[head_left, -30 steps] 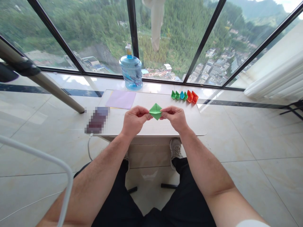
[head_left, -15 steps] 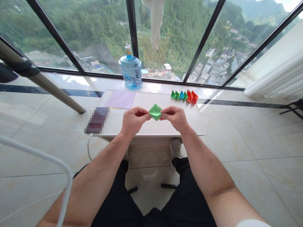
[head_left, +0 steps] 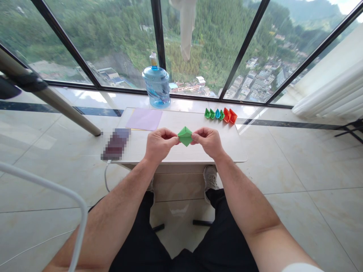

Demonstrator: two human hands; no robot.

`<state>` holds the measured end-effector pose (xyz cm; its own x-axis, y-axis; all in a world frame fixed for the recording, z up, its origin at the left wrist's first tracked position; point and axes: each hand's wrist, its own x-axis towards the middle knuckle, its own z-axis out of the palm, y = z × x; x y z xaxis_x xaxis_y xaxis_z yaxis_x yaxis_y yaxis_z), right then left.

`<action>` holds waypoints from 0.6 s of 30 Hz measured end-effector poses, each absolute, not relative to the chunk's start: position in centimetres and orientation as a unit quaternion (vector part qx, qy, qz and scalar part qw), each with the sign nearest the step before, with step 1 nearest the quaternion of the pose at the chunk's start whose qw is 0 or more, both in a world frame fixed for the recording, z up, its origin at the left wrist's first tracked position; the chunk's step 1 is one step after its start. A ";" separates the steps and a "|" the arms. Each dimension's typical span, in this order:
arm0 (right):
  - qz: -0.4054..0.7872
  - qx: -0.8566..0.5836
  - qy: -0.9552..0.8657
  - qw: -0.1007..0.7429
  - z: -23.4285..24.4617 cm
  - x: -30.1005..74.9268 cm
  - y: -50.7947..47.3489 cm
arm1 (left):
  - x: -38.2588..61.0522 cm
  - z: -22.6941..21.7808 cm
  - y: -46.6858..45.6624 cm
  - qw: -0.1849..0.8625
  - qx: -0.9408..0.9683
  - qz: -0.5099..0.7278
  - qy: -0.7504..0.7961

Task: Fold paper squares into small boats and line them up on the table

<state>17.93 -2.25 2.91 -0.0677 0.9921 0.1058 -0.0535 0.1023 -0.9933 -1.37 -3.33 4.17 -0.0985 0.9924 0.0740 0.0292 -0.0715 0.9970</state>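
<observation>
With left hand (head_left: 160,143) and right hand (head_left: 209,141), pinches the 2 side corners of a small green folded-paper diamond (head_left: 185,136), held up over the near half of the pale rectangular table (head_left: 181,154). Same grip as 0.5 s ago, but diamond tipped slightly and a shade lower, with upper facet now catching light. Farther back lie a lilac paper sheet (head_left: 144,119) and a row of small folded paper pieces (head_left: 221,114).

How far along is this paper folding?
Done: a row of folded paper shapes, green, blue and red, stands at the far edge of the table. In hand: the left hand and right hand pinch a green folded diamond by its side corners, not yet shaped like those. Left: the lilac sheets lie flat, unfolded.
</observation>
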 end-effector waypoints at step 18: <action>0.437 -0.465 -0.527 0.562 2.4 16.1 -2.7 | 0.1 3.2 -3.5 0.465 0.463 0.593 0.466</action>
